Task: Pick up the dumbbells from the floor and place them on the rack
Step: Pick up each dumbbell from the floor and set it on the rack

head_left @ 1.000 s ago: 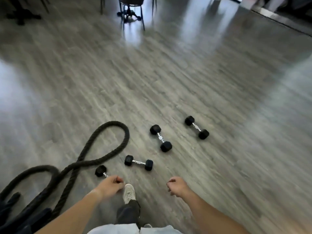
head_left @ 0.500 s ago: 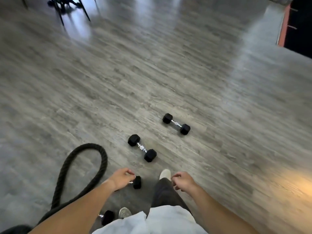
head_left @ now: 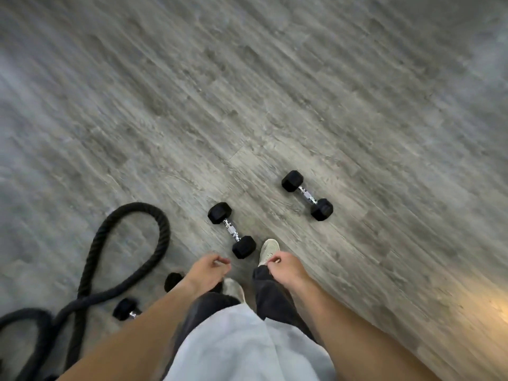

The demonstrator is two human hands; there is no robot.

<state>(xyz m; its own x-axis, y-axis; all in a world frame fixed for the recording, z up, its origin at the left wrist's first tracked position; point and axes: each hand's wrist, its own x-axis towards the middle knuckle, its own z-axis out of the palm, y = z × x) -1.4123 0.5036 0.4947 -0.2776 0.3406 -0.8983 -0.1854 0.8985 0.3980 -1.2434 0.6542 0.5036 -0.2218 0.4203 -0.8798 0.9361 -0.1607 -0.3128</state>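
Several black hex dumbbells with chrome handles lie on the grey wood floor. One dumbbell (head_left: 231,230) rests just ahead of my feet, and a second dumbbell (head_left: 307,195) lies farther off to the right. Two more are half hidden by my left arm: one dumbbell head (head_left: 173,281) and another dumbbell (head_left: 126,309) near the rope. My left hand (head_left: 206,271) hangs above the floor with fingers loosely curled and nothing in it. My right hand (head_left: 284,268) is loosely curled over my right shoe, holding nothing. No rack is in view.
A thick black battle rope (head_left: 154,251) loops on the floor at the left and trails to the bottom left corner. My pale shoes (head_left: 268,251) and dark trousers stand between the dumbbells. Bare floor stretches ahead and to the right.
I have stepped forward, so the two farther dumbbells appear nearer and the view has tipped down. Both hands stay low in front of me without holding anything.
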